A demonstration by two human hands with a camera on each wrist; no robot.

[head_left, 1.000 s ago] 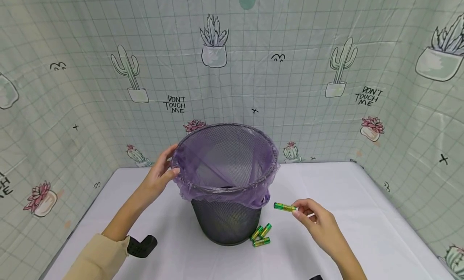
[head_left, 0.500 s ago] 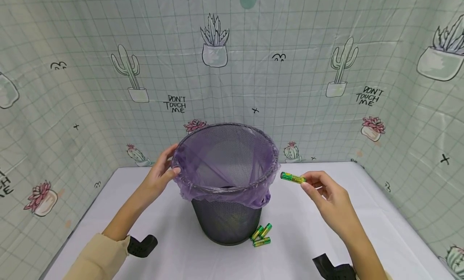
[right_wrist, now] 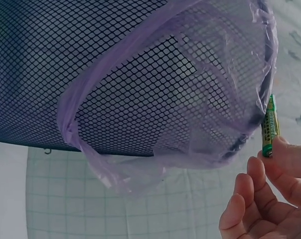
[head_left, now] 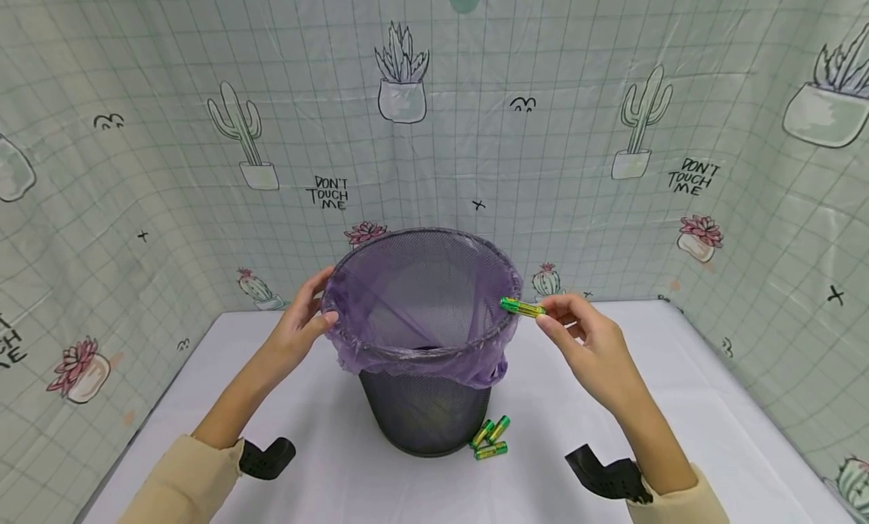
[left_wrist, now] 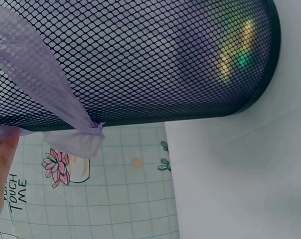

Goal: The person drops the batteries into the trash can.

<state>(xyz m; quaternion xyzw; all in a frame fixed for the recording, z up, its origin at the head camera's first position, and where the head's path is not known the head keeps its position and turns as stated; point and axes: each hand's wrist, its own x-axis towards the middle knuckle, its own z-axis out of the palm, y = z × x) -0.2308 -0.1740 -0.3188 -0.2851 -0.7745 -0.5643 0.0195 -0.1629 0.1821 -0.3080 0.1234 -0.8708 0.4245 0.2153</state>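
A black mesh wastebasket (head_left: 428, 415) stands upright on the table, lined with a thin purple bag (head_left: 451, 367) folded over its rim. My left hand (head_left: 302, 314) holds the rim at its left side, thumb in front and fingers behind. Between thumb and fingers, my right hand (head_left: 589, 343) pinches one end of a green and yellow battery (head_left: 521, 307). The battery's free end reaches the right edge of the rim; the right wrist view puts this battery (right_wrist: 270, 128) close beside the rim. Three similar batteries (head_left: 492, 451) lie on the table at the wastebasket's lower right.
A white cloth covers the table (head_left: 326, 471). Behind and on both sides hangs a grid-patterned curtain (head_left: 462, 154) with plant drawings. Black camera mounts sit on the left wrist (head_left: 266, 460) and right wrist (head_left: 611, 475). Green and yellow blurs (left_wrist: 242, 50) show through the mesh.
My right hand has lifted the battery from beside the wastebasket's lower part and brought it left to the rim. My left hand and the wastebasket have stayed put.
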